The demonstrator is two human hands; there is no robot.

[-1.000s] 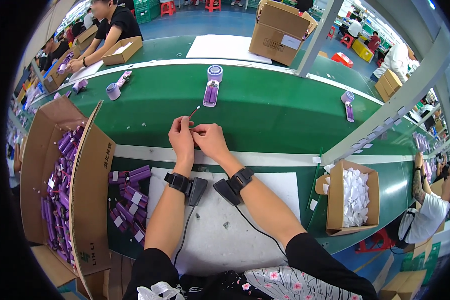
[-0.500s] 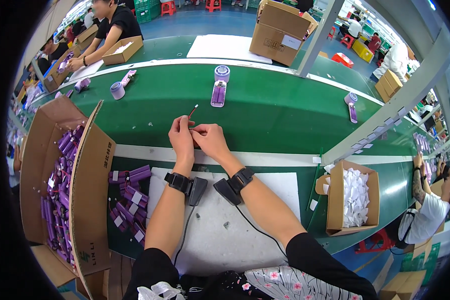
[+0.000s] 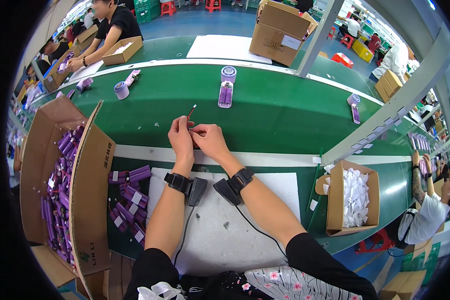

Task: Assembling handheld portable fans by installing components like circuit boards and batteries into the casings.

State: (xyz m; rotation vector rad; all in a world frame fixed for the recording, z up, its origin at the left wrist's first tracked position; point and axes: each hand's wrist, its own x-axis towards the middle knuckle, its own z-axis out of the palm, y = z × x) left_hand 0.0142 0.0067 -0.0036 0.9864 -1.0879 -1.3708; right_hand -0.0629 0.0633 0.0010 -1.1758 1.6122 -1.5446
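My left hand (image 3: 181, 136) is closed at the far side of the white strip, over the green belt. From its fingertips sticks up a short thin wire lead (image 3: 191, 112) with a small white plug at its tip. My right hand (image 3: 210, 140) is pinched against the left one, its fingertips touching the left fingers. Whatever lies between the right fingertips is hidden. Left of my left forearm, several purple battery packs (image 3: 130, 202) with white labels lie heaped on the green table.
A cardboard box (image 3: 91, 200) of purple packs stands left; a smaller box (image 3: 336, 205) of white paper pieces stands right. A white foam sheet (image 3: 220, 235) lies under my forearms. Purple-and-white devices (image 3: 226, 94) lie on the green belt (image 3: 270, 115). A slanted metal post (image 3: 385, 107) rises at right.
The devices on the belt have shifted slightly right. My hands keep nearly the same place and pinch. At far right, a co-worker's arms have moved.
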